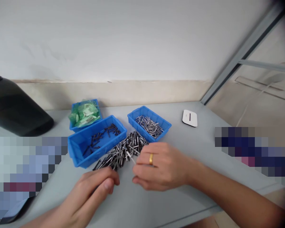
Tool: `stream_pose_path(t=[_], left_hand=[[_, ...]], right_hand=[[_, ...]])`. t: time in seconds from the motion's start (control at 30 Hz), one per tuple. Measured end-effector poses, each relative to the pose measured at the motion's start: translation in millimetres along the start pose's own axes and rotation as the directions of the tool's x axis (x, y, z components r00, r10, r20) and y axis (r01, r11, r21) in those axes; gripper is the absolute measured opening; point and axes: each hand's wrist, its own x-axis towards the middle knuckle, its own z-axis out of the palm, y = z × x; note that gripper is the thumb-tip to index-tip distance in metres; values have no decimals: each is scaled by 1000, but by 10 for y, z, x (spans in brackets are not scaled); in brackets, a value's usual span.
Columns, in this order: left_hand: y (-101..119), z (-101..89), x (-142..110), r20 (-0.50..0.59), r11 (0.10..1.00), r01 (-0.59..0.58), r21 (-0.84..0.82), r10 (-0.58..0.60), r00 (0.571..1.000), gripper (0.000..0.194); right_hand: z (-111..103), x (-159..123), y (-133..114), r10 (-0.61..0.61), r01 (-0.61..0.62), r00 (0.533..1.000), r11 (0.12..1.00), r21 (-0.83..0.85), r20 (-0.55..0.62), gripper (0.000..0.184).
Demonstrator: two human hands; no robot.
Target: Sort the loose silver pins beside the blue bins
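Note:
My left hand (96, 186) lies at the near side of a pile of thin metal pins (123, 150), its fingers curled and thumb pressed against them; whatever they hold is hidden. To the right, my right hand (159, 167), with a gold ring, is closed just above the table. A slim silvery pin (130, 156) shows at its fingertips, pointing toward the pile. The heaped pins are silver with black parts. Behind my left hand, a blue bin (77, 162) holds small black pieces. Another blue bin (162, 136), beyond my right hand, contains loose silver pins.
A third blue bin (74, 129) with green plastic bags (85, 112) stands behind. A dark bottle-like object (16, 107) is at left, a white device (190, 118) at right. The wall (133, 91) bounds the table's back; a metal frame (228, 72) rises at right.

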Motion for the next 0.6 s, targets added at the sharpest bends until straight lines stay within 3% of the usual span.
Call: stream_pose_path(t=[0.1,0.2,0.3,0.37,0.43,0.5,0.6], left_hand=[[17,-18,-21,28,1000,-23,-9,24,999,26],[12,-36,-7,115,998,-58,-40,62,991,27],[-9,-53,35,220,996,-80,-48,89,971,29],[-17,-67,69,321,992,-118,-45,127,939,29],[-12,-80,101,424,983,-179,-51,184,887,29],[4,-88,124,483,969,-238,-72,242,842,31],[18,-82,131,497,964,-259,-63,255,829,29]], right_hand=[[-83,-32,139,182,-182,983,962,-201,-16,26],[-132,-91,290,421,-405,906,839,-364,-38,24],[-142,-128,351,541,-534,836,767,-356,-89,21],[-123,-118,301,519,-508,854,810,-292,-45,20],[-79,-88,182,415,-387,906,892,-231,83,18],[-12,-58,32,300,-263,928,948,-181,219,17],[93,-45,-147,238,-205,893,971,-124,383,11]])
